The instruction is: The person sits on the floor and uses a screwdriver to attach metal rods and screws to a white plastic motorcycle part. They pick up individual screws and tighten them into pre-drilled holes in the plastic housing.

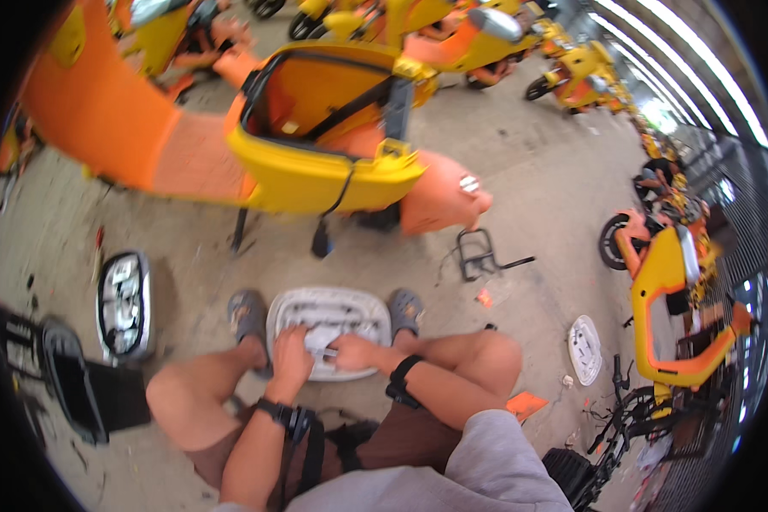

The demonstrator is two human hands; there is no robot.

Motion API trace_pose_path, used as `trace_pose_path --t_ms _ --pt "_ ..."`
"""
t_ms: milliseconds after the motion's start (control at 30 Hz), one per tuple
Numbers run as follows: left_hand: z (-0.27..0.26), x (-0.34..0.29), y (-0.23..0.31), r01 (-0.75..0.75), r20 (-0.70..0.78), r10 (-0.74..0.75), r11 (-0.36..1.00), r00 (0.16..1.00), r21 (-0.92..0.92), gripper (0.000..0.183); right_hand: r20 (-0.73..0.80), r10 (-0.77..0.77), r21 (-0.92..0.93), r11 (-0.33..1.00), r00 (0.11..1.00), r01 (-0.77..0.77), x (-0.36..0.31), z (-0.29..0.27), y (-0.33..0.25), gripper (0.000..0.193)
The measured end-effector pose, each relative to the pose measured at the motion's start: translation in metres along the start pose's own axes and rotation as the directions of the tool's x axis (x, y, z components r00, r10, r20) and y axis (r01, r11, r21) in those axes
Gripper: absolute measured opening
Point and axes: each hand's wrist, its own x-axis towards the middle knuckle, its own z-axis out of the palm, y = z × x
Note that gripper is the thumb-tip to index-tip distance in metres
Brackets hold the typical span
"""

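Note:
Between my feet lies a white oval plastic panel point(328, 299) with a raised rim and moulded ribs, likely the underside of a scooter seat. My left hand point(293, 354) is closed over the panel's near left part. Close beside it on the right is my right hand point(352, 352), fingers also curled closed. A small pale, shiny piece point(320, 351) shows between the two hands. Its kind cannot be made out, and the fingers hide much of it. Both wrists wear black straps.
Ahead stands an orange and yellow scooter body point(324, 183) with its seat bay uncovered. A black metal frame point(478, 256) lies to its right. Another oval seat part point(124, 303) lies left, a white panel point(584, 350) right. More scooters point(683, 299) stand along the right.

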Motion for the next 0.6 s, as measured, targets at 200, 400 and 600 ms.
trace_pose_path --t_ms 200,400,600 --pt "-0.008 0.003 -0.002 0.086 -0.252 -0.122 0.985 0.960 -0.149 0.054 -0.303 0.075 -0.001 0.997 0.950 -0.079 0.001 -0.008 -0.007 0.034" --pt "-0.016 0.008 0.004 0.220 -0.181 -0.311 0.891 0.933 -0.398 0.048 -0.330 0.389 0.331 0.901 0.860 -0.281 -0.004 -0.005 -0.005 0.035" --pt "-0.018 0.009 0.011 0.323 -0.073 -0.437 0.758 0.897 -0.568 0.041 -0.362 0.640 0.661 0.689 0.678 -0.297 0.008 0.000 0.005 0.041"
